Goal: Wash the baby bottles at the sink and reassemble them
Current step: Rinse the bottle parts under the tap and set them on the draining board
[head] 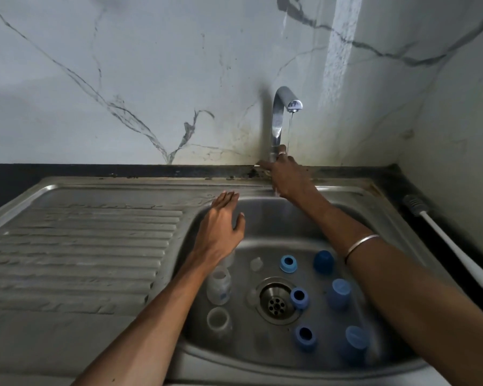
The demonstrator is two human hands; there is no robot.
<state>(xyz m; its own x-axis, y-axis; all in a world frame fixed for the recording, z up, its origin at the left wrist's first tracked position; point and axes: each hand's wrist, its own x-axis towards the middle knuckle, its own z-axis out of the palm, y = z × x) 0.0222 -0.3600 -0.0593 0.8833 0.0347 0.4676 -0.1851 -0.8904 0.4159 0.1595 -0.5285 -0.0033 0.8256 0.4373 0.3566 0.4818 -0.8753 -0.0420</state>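
Baby bottle parts lie in the steel sink basin (276, 218). Clear bottles (218, 285) stand at the left, one of them (218, 320) nearest me. Blue collar rings (288, 263) and blue caps (323, 261) are spread around the drain (275, 300), with a clear teat (256, 264) between them. My left hand (221, 227) hovers over the basin's left side, fingers straight and holding nothing. My right hand (286, 174) reaches to the base of the chrome tap (279, 118) and grips the handle there. A thin stream of water (289, 132) falls from the spout.
A ribbed steel draining board (81, 246) lies to the left of the basin. A bottle brush with a white handle (452, 246) lies on the dark counter at the right. A marble wall stands behind the tap.
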